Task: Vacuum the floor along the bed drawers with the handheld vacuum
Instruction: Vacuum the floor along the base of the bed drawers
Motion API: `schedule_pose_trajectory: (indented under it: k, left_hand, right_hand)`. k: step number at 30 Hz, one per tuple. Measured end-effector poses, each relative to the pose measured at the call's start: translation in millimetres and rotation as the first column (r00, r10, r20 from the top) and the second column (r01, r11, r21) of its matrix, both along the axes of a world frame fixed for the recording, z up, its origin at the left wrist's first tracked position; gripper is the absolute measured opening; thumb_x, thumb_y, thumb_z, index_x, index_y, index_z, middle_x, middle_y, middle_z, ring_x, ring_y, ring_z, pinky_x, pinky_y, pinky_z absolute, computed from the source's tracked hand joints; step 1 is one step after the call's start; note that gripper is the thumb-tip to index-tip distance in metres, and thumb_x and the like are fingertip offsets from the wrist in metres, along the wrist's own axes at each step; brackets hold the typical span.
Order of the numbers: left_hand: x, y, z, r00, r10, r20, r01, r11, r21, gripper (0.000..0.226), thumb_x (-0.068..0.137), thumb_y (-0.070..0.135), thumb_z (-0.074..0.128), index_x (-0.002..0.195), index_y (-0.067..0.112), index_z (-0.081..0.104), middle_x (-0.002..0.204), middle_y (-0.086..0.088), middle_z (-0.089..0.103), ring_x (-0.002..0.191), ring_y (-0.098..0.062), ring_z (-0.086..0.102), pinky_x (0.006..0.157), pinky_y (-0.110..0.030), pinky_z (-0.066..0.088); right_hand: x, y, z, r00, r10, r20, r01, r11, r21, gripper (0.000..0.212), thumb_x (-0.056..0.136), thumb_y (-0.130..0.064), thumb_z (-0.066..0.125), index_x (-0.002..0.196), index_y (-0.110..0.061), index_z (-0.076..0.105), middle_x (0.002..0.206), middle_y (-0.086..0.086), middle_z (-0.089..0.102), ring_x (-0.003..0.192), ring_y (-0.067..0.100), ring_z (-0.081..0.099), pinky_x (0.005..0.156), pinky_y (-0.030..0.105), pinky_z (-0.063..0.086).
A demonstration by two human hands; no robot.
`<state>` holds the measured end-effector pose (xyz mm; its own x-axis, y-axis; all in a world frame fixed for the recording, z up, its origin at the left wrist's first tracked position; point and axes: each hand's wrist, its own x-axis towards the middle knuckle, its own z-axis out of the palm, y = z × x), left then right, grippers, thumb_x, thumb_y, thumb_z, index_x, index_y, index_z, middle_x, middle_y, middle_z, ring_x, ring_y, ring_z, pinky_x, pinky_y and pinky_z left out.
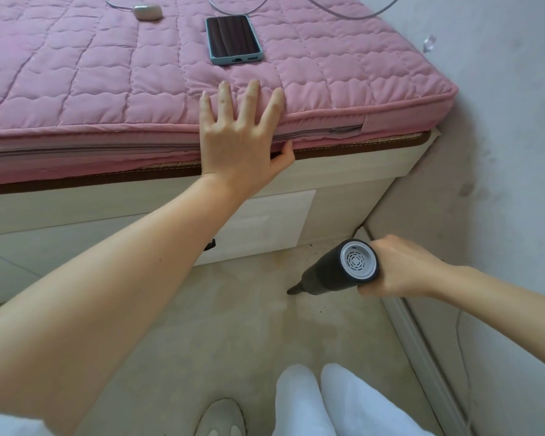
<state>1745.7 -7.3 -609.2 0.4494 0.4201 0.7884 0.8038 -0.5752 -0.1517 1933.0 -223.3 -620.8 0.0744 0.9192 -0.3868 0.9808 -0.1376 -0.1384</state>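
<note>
My right hand (397,267) grips the rear of a dark handheld vacuum (331,269) with a grey vented end cap. Its narrow nozzle points down-left and meets the beige floor (233,309) just in front of the white bed drawers (265,221). Dark crumbs lie on the floor by the drawer's base near the nozzle. My left hand (239,136) rests flat on the edge of the pink quilted mattress (92,89), fingers spread on top and thumb under the mattress edge.
A phone in a blue case (233,39) and a small white charger with cables (148,11) lie on the mattress. A grey wall (501,152) and baseboard close the right side. My white trouser legs (321,404) and a slipper (221,416) are at the bottom.
</note>
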Motion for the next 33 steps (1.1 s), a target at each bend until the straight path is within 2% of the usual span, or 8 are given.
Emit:
schedule_pose_trajectory:
  k: [3, 7, 12, 15, 17, 23, 27, 33]
  left_hand:
    - [10.4, 0.5, 3.2, 1.000, -0.029, -0.003, 0.028, 0.999, -0.028, 0.064, 0.089, 0.057, 0.045, 0.141, 0.021, 0.058, 0.141, -0.019, 0.058, 0.126, -0.055, 0.052, 0.102, -0.069, 0.041]
    - [17.0, 1.1, 3.4, 0.999, -0.035, 0.001, 0.035, 0.999, -0.027, 0.065, 0.087, 0.058, 0.046, 0.137, 0.019, 0.061, 0.140, -0.019, 0.059, 0.125, -0.055, 0.053, 0.102, -0.069, 0.041]
    - [26.1, 1.1, 6.5, 1.000, -0.026, 0.009, 0.026, 0.999, -0.032, 0.069, 0.084, 0.061, 0.047, 0.134, 0.017, 0.063, 0.138, -0.019, 0.061, 0.121, -0.055, 0.055, 0.102, -0.067, 0.042]
    - [28.0, 3.2, 3.1, 0.999, -0.032, 0.023, 0.032, 0.999, -0.015, 0.068, 0.084, 0.060, 0.048, 0.133, 0.017, 0.064, 0.137, -0.018, 0.061, 0.121, -0.054, 0.056, 0.102, -0.066, 0.043]
    - [26.7, 5.4, -0.5, 0.999, -0.034, 0.040, 0.034, 0.999, -0.002, 0.066, 0.084, 0.058, 0.049, 0.133, 0.017, 0.065, 0.137, -0.018, 0.062, 0.122, -0.053, 0.056, 0.102, -0.065, 0.043]
    - [26.6, 5.8, -5.5, 0.998, -0.026, 0.060, 0.024, 0.999, 0.031, 0.062, 0.085, 0.054, 0.052, 0.132, 0.016, 0.067, 0.136, -0.016, 0.063, 0.120, -0.050, 0.059, 0.101, -0.063, 0.045]
    - [26.9, 5.4, -7.2, 0.998, -0.016, 0.058, 0.013, 0.999, 0.041, 0.061, 0.086, 0.055, 0.052, 0.132, 0.017, 0.066, 0.136, -0.015, 0.063, 0.121, -0.049, 0.059, 0.102, -0.063, 0.046]
    - [26.3, 5.3, -8.3, 0.998, 0.001, 0.065, -0.005, 0.998, 0.058, 0.060, 0.086, 0.053, 0.054, 0.131, 0.017, 0.067, 0.135, -0.015, 0.064, 0.119, -0.048, 0.060, 0.101, -0.062, 0.046]
  right_hand:
    - [-0.1, 10.7, -3.3, 1.000, 0.005, 0.013, -0.006, 1.000, 0.007, 0.031, 0.070, -0.032, 0.066, 0.064, -0.029, 0.037, 0.059, -0.006, 0.049, 0.055, 0.010, 0.045, 0.045, 0.023, 0.031]
    - [0.7, 25.9, -9.2, 1.000, -0.001, -0.020, 0.002, 0.999, 0.034, 0.025, 0.070, -0.035, 0.067, 0.075, -0.034, 0.043, 0.073, -0.007, 0.062, 0.070, 0.017, 0.059, 0.057, 0.032, 0.052]
    - [-1.4, 40.0, -14.7, 0.999, 0.025, -0.046, -0.022, 0.997, 0.072, 0.026, 0.073, -0.039, 0.068, 0.084, -0.042, 0.045, 0.073, -0.014, 0.055, 0.077, 0.018, 0.063, 0.062, 0.030, 0.051]
    - [-1.6, 44.0, -21.0, 0.997, 0.045, -0.066, -0.037, 0.993, 0.113, 0.034, 0.074, -0.044, 0.068, 0.104, -0.039, 0.054, 0.087, -0.011, 0.066, 0.084, 0.021, 0.065, 0.068, 0.034, 0.054]
    - [0.4, 46.2, -24.5, 0.995, 0.067, -0.076, -0.057, 0.991, 0.121, 0.038, 0.074, -0.049, 0.067, 0.108, -0.039, 0.053, 0.092, -0.010, 0.068, 0.085, 0.021, 0.065, 0.069, 0.035, 0.055]
    - [7.6, 40.1, -23.5, 0.996, 0.033, -0.086, -0.023, 0.993, 0.113, 0.026, 0.075, -0.039, 0.069, 0.093, -0.038, 0.051, 0.071, -0.016, 0.054, 0.073, 0.016, 0.062, 0.060, 0.027, 0.050]
    - [14.8, 31.5, -23.0, 0.991, 0.002, -0.137, 0.014, 0.993, 0.115, 0.032, 0.073, -0.034, 0.071, 0.078, -0.043, 0.040, 0.066, -0.019, 0.053, 0.067, 0.009, 0.058, 0.052, 0.019, 0.042]
    - [18.5, 21.4, -20.6, 0.992, -0.023, -0.123, 0.036, 0.994, 0.104, 0.029, 0.068, -0.036, 0.071, 0.073, -0.040, 0.043, 0.080, -0.006, 0.065, 0.076, 0.019, 0.063, 0.061, 0.033, 0.052]
